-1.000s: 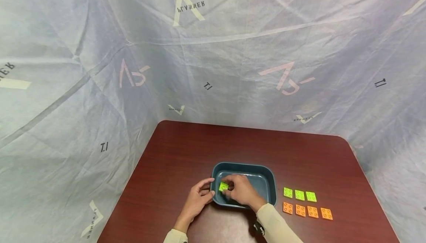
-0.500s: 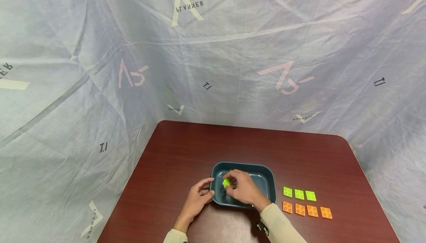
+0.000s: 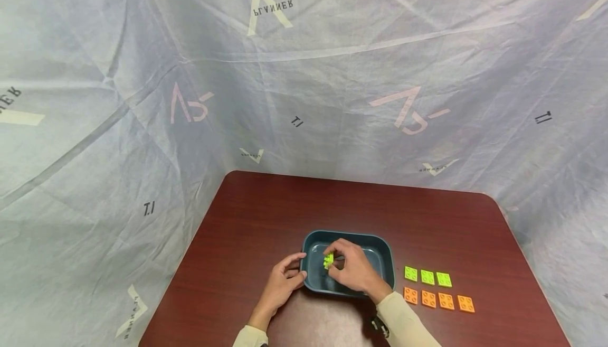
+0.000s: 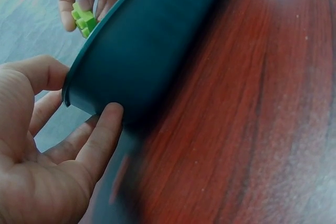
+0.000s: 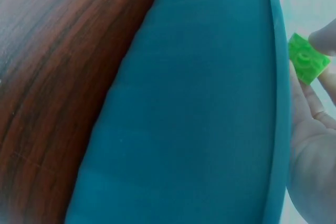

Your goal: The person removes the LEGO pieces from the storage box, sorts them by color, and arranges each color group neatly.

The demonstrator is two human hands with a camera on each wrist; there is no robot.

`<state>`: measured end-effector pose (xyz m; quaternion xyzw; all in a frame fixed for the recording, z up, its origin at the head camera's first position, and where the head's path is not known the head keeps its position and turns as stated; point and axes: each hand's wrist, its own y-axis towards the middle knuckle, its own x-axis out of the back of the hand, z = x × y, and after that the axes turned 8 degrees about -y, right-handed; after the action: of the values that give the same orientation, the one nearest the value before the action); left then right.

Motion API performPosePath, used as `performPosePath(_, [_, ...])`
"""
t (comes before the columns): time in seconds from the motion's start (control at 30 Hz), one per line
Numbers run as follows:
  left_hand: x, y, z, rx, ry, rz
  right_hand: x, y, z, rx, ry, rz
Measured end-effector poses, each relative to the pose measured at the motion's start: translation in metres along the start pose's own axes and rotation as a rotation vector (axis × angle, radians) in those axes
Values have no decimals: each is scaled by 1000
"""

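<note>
Inside a dark teal plastic bin [image 3: 387, 254], my right hand [image 3: 353, 268] pinches a bright green toy building brick [image 3: 329, 260] between thumb and fingertips. The brick [image 4: 84, 19] is tilted, its studs facing sideways, and hangs above the bin floor. In the right wrist view the brick [image 5: 308, 59] shows past the bin's rim, partly covered by the fingers. My left hand [image 3: 280, 283] touches the bin's left end from outside. The left wrist view shows one bent finger [image 4: 50, 72] at the rim and another digit laid against the outer wall.
Right of the bin, a row of three green bricks [image 3: 427, 277] lies on the brown table [image 3: 266, 209]. In front of it lies a row of several orange bricks [image 3: 429, 299]. A grey printed cloth [image 3: 309, 72] hangs around the table.
My right hand has risen slightly and shifted right inside the bin with the green brick, which has turned from studs-up to studs sideways. My left hand stays at the bin's left end.
</note>
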<state>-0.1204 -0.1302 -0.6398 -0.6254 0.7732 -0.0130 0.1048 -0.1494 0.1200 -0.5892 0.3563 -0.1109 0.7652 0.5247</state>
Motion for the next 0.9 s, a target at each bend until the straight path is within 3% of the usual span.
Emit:
performPosePath(0.37, [-2, 0, 1, -1, 9, -17, 8, -4, -4, 39, 135, -136])
performPosePath(0.5, [-2, -1, 1, 3, 18, -20, 14, -7, -5, 21, 118, -173])
performPosePath(0.73, [-1, -1, 1, -11, 16, -23, 23, -12, -2, -79, 180, -191])
performPosePath(0.9, [-2, 0, 3, -22, 20, -25, 29, -16, -3, -86, 141, -216])
